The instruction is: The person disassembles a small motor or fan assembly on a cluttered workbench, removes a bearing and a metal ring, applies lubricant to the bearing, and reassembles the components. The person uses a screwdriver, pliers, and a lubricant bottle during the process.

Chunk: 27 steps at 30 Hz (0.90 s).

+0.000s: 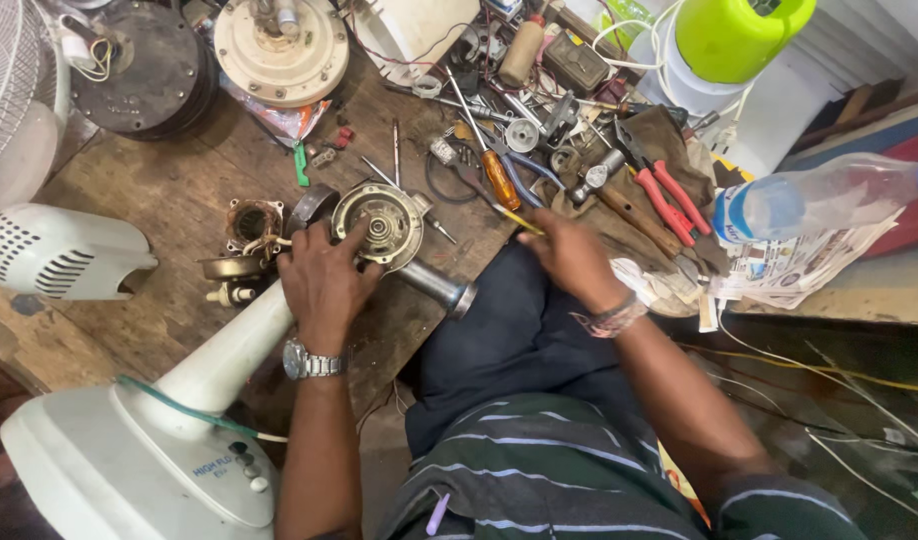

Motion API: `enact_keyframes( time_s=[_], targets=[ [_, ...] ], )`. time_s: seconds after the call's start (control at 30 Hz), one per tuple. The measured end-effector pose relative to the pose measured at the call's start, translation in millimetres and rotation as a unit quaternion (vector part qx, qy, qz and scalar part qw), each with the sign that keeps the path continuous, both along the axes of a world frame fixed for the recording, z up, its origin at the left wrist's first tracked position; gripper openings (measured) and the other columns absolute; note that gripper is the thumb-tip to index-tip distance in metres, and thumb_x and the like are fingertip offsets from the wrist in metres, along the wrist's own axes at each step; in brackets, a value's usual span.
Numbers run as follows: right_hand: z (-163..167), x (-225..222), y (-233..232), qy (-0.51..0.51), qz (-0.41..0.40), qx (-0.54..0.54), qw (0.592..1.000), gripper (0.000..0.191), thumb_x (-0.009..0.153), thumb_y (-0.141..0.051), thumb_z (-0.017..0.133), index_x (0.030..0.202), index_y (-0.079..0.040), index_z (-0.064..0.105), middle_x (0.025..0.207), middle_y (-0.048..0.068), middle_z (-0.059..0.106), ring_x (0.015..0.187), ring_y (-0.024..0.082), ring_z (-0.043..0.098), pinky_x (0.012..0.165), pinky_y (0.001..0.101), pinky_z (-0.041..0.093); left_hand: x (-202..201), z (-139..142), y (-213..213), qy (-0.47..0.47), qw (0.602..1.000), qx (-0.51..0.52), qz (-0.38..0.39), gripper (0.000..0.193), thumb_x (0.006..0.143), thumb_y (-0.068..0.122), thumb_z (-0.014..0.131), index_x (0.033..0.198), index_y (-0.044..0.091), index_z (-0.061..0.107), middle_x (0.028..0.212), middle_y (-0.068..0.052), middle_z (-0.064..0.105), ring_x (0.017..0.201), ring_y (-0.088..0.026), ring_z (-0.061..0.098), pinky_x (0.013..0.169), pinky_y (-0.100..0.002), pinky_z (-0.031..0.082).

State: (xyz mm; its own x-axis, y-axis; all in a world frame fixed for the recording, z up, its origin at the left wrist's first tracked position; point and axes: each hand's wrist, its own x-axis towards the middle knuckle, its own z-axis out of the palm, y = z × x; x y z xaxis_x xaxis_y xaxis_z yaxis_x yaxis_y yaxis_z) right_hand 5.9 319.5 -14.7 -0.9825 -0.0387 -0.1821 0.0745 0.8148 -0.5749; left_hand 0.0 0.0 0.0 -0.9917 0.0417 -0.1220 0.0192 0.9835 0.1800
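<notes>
Fingers point(354, 240) of the left hand point(324, 285) press down on the round metal fan motor point(381, 226), pinning it to the wooden worktop point(169, 190) so it cannot roll. It looks grey, dusty and opened up. Further right, the right hand point(571, 255) seems to pinch a thin yellow-tipped tool point(512, 217).

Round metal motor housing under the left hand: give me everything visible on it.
The round metal motor housing is a dull grey, grimy disc-shaped casting, open face up, showing a central hub with a bearing and ribs around it. It sits on the worn wooden workbench, atop the white plastic fan stand neck. The left hand grips its near edge, fingers over the rim. A shiny metal cylinder lies just right.
</notes>
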Motion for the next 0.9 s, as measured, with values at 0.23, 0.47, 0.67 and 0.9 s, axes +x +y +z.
enact_keyframes(
  time_s=[0.23,0.47,0.67,0.9],
  targets=[
    [-44,9,71,0.138,-0.028,0.031,0.990,0.031,0.091,-0.021,0.075,0.118,-0.006,0.067,0.105,0.020,0.071,0.098,0.040,0.069,0.082,0.0482,0.054,12,-8,-17,0.098,0.994,0.000,-0.053,0.067,0.070,0.037,0.088,0.134,0.035,0.070,0.126,-0.012,0.065,0.112,-0.030,0.058,0.088,-0.049,0.046],
    [-40,-15,99,0.201,-0.075,0.176,0.961,0.045,0.080,-0.023,0.082,0.121,-0.011,0.067,0.112,0.016,0.065,0.090,0.038,0.068,0.071,0.0500,0.053,22,-15,-12,0.076,0.996,-0.034,-0.040,0.070,0.068,0.038,0.088,0.135,0.035,0.068,0.123,-0.013,0.063,0.111,-0.032,0.057,0.086,-0.050,0.046],
    [-55,-14,98,0.174,-0.035,0.265,0.948,0.045,0.085,-0.019,0.077,0.129,-0.015,0.068,0.113,0.012,0.067,0.084,0.036,0.070,0.067,0.0486,0.054,27,-18,-11,0.107,0.992,-0.049,-0.052,0.071,0.067,0.039,0.088,0.135,0.035,0.068,0.130,-0.011,0.060,0.116,-0.033,0.055,0.087,-0.050,0.046],
    [-35,39,129,0.133,-0.049,0.260,0.955,0.028,0.084,-0.026,0.077,0.112,-0.018,0.077,0.110,0.010,0.069,0.081,0.033,0.070,0.069,0.0485,0.054,27,-19,-11,0.101,0.992,-0.060,-0.050,0.072,0.065,0.039,0.088,0.135,0.036,0.068,0.132,-0.011,0.060,0.119,-0.033,0.054,0.088,-0.050,0.046]
  ],
)
